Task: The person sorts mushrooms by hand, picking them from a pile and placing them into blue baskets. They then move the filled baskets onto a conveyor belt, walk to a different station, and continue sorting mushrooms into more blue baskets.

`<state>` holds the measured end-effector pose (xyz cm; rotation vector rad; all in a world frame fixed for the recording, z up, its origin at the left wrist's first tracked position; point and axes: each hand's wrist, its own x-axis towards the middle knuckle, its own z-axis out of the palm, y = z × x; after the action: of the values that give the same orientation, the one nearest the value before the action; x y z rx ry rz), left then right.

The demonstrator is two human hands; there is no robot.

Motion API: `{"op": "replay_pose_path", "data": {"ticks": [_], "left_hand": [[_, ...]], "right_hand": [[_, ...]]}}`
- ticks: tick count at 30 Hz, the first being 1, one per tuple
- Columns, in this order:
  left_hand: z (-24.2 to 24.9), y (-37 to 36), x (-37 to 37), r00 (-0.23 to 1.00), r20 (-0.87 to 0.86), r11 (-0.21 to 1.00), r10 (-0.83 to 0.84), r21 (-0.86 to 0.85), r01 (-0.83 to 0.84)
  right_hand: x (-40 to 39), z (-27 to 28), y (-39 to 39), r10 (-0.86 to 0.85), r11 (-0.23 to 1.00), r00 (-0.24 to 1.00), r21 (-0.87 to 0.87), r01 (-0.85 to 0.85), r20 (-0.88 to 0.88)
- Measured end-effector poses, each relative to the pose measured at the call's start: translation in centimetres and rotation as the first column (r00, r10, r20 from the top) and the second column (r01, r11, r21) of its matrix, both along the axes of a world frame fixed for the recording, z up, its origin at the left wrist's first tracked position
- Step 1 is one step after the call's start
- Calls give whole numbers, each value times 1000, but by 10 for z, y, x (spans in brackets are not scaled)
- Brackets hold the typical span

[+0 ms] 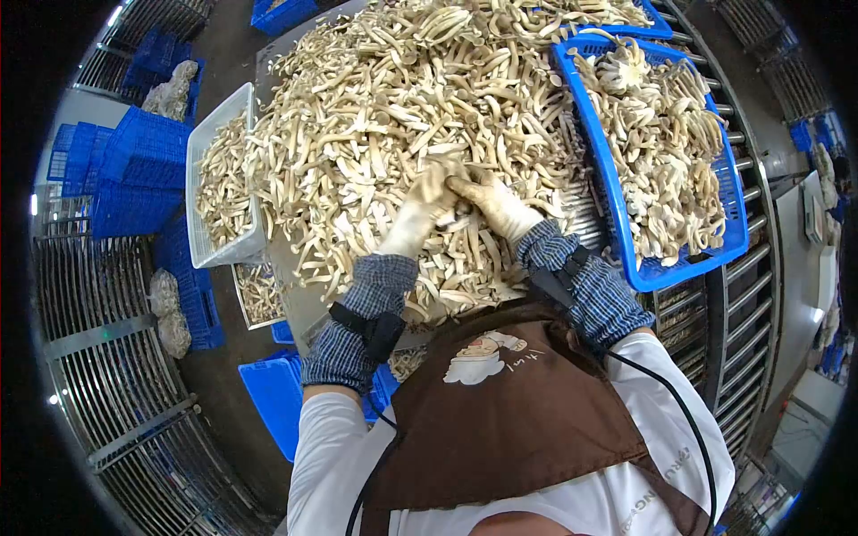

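Observation:
A large heap of pale, long-stemmed mushrooms [357, 134] covers the metal table in front of me. Over the near middle of it, my left hand [427, 198] and my right hand [490, 198] meet, both in whitish gloves with knitted sleeves at the wrists. The left fingers look curled and are somewhat blurred. My right hand is closed too, its fingertips against the left. Whatever lies between them is hidden; loose mushrooms surround both hands.
A blue basket [639, 268] of mushroom clusters stands at the right beside a roller conveyor [746, 263]. On the left is a translucent white bin [255, 228] of mushrooms. Stacked blue crates [134, 161] stand farther left. A blue lid-like piece [268, 402] lies below the table edge.

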<state>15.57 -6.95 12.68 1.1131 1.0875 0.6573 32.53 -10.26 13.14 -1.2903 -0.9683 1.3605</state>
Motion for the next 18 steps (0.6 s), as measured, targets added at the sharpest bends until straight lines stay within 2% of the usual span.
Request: {"op": "replay_pose_path", "data": {"ticks": [1, 3, 4, 5, 6, 7, 8, 9, 10, 11, 12, 13, 14, 15, 16, 17, 18], "left_hand": [[4, -7, 4, 991, -1, 988, -134, 76, 134], [14, -6, -2, 991, -21, 990, -132, -53, 131], [7, -2, -8, 998, 52, 983, -31, -179, 40], [-6, 4, -16, 991, 113, 950, 79, -310, -40], [-7, 7, -21, 988, 139, 976, 63, -214, -32], [-11, 5, -17, 989, 139, 977, 55, -211, -25], [1, -4, -6, 999, 26, 999, -45, -1, 45], [-9, -4, -7, 994, -38, 982, -107, 151, 112], [-20, -4, -7, 983, -113, 938, -144, 302, 172], [-31, -4, -8, 971, -186, 870, -151, 441, 220], [-5, -8, -6, 980, -162, 958, -115, 241, 152], [-7, -6, -8, 982, -175, 991, -72, 95, 89], [-3, -3, -9, 981, -191, 999, -21, -50, 11], [0, -5, -9, 981, -191, 999, -24, -50, 14], [4, -7, -10, 992, -93, 988, 85, -118, -96], [8, -9, -11, 980, -2, 960, 201, -196, -198], [8, -9, -12, 973, 56, 962, 224, -170, -212]], "right_hand": [[2, 12, -3, 18, 971, 999, -237, -24, -28], [2, 4, 2, -84, 977, 956, -210, 24, -280], [7, 1, -1, -84, 994, 967, -94, 62, -241], [14, -15, 1, -29, 997, 977, -71, 14, -213], [18, -22, 2, 25, 998, 983, -47, -35, -184], [20, -30, 4, -11, 987, 925, -152, -50, -380], [7, -18, 6, -41, 993, 966, -120, 11, -254], [-7, 0, 3, -74, 994, 989, -84, 64, -125], [-7, 16, -3, -34, 960, 977, -279, -28, -213], [-5, 6, -2, -35, 959, 976, -281, -28, -215], [-2, -6, 3, -40, 960, 968, -279, -31, -248], [1, -17, 7, -46, 961, 959, -275, -34, -280], [-2, 11, 0, -163, 936, 899, -352, 11, -405], [3, -15, 4, -94, 973, 935, -232, 13, -341], [6, -38, 8, -45, 994, 963, -111, 16, -265], [7, -42, 9, -111, 985, 990, -144, 96, -93], [8, -46, 10, -169, 970, 982, -163, 180, 83]]}}
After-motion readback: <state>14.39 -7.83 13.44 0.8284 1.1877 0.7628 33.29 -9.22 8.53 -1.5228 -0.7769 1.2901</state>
